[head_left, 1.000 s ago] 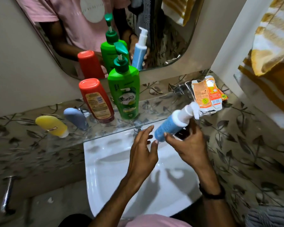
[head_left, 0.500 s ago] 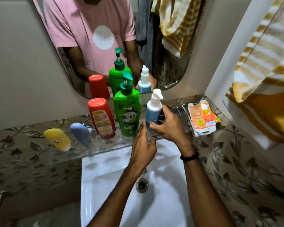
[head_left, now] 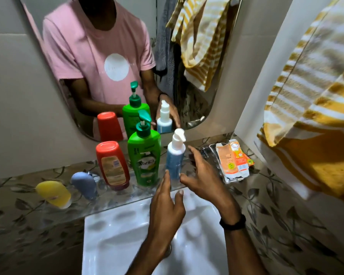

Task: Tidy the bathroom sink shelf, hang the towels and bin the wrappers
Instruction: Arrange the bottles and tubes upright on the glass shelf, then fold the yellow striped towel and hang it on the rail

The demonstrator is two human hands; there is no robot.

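Observation:
A blue pump bottle [head_left: 174,158] with a white top stands upright on the glass shelf [head_left: 115,197], right of the green pump bottle [head_left: 145,157]. My right hand [head_left: 202,173] hovers just right of it, fingers spread, off the bottle. My left hand [head_left: 167,201] is below it, fingers apart, holding nothing. A red bottle [head_left: 112,164] stands left of the green one. A grey-blue bottle [head_left: 84,184] and a yellow bottle [head_left: 53,193] lie on the shelf's left. Orange wrappers [head_left: 233,160] lie crumpled at the shelf's right end.
The white sink [head_left: 115,241] is under my arms. A yellow-and-white striped towel [head_left: 314,96] hangs on the right wall. The mirror [head_left: 199,116] above the shelf reflects a person in a pink shirt and hanging towels. Leaf-patterned tiles surround the sink.
The blue pump bottle went from tilted in my right hand over the sink to upright on the shelf. Both hands have let go and drawn back slightly.

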